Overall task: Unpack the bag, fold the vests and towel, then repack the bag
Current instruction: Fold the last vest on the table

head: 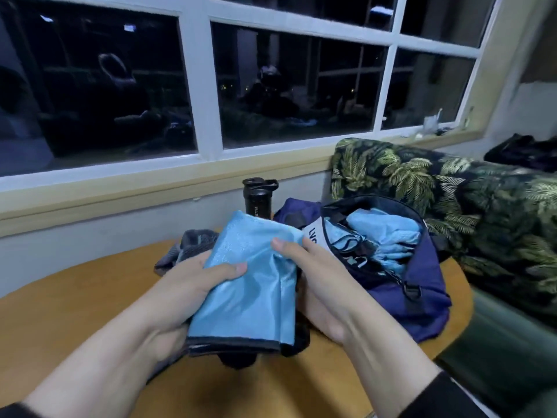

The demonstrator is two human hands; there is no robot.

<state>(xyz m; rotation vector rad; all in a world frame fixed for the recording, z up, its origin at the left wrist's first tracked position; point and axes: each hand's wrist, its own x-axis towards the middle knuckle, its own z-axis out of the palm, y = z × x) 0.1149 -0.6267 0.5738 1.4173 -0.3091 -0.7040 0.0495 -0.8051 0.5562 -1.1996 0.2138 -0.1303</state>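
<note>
A folded light blue vest [250, 276] sits in the middle, held above the wooden table [75, 297]. The left hand [193, 282] grips its nine o'clock side. The right hand [313, 273] grips its three o'clock side. At two o'clock, the open navy bag [416, 285] holds more blue cloth. A black bottle [259, 197] stands at twelve o'clock.

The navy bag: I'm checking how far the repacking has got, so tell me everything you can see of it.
The navy bag is soft dark-blue fabric, slumped on the wooden table beside the leaf-patterned sofa. Its zipped top gapes open, showing light-blue garments already inside. A white label with partly hidden black letters sits by the opening, and a black buckle hangs at its front. The right hand, which grips a folded light-blue vest, lies against the opening's near edge.
</note>
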